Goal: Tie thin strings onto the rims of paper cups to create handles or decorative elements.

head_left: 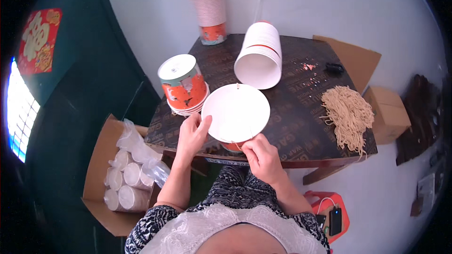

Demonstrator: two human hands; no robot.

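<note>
A paper bucket (235, 110), white inside and orange outside, is tilted with its mouth toward me at the table's near edge. My left hand (192, 136) grips its left rim, thumb inside. At the near right rim my right hand (262, 155) is closed in a pinch, seemingly on a thin cord (234, 143) by the rim; the fingers partly hide it. A small bit of cord shows at the far rim. Left of this bucket, a stack of orange buckets (182, 87) stands upside down.
Nested white buckets (263, 56) lie on the dark table (292, 127). A tall wrapped stack (208, 7) stands behind. Beige cords (348, 115) are heaped at the right, near a black object (334, 67). An open carton (96, 183) of wrapped buckets sits lower left; a red stool (343, 209) lower right.
</note>
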